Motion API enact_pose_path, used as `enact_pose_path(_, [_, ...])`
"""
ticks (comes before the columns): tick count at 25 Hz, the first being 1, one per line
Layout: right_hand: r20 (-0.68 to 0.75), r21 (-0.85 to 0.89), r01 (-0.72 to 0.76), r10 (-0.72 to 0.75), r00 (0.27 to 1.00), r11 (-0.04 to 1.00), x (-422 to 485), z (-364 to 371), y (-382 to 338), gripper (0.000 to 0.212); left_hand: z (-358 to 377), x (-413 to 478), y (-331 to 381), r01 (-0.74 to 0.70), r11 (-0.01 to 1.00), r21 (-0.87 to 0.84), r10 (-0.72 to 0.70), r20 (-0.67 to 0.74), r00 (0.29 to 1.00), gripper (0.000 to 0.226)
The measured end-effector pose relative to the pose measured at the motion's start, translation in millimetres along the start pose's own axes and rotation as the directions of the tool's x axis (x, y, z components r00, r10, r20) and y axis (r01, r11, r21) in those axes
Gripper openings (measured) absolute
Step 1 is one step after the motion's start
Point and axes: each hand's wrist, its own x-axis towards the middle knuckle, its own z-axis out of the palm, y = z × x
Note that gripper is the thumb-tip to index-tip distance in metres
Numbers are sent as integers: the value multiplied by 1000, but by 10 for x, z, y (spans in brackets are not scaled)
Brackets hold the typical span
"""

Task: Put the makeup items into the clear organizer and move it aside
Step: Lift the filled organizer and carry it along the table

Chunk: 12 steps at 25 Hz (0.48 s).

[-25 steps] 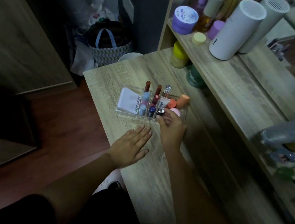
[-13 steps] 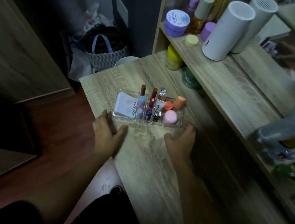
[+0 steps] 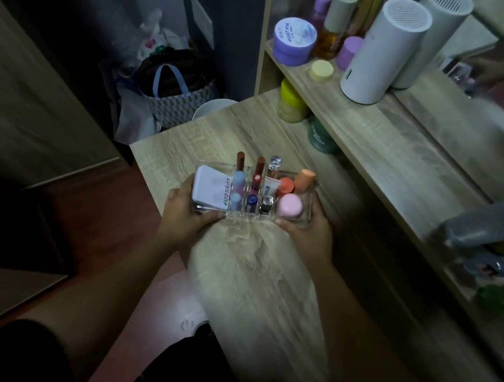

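The clear organizer (image 3: 306, 214) sits near the far end of the wooden table (image 3: 259, 293). It holds a white compact (image 3: 210, 188), several lipsticks and small tubes (image 3: 255, 184), a pink round jar (image 3: 289, 206) and orange items (image 3: 304, 180). My left hand (image 3: 187, 216) grips the organizer's left end. My right hand (image 3: 308, 234) grips its right end, thumb along the front edge. Whether the organizer is lifted off the table I cannot tell.
A higher shelf (image 3: 387, 140) runs along the right with a purple jar (image 3: 293, 41), bottles and a white cylinder (image 3: 386, 51). A yellow jar (image 3: 291, 102) and green jar (image 3: 321, 135) stand beneath it. A bag (image 3: 173, 93) and bin sit on the floor beyond the table's far end.
My right hand left the items inside the organizer, and my left hand lifted off the table. Both hands moved to the organizer's ends and closed on it.
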Motion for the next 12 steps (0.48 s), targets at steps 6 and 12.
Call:
enact_pose_path(6, [-108,-11,-1,0,994,1000,-228,-48,44,91,-27,-19,41,-37,998,47,35,57,998,83])
enact_pose_path(12, [-230,69,-67,81,970,995,-731,-271,109,88,54,-141,241,-95,995,36,84,232,969,96])
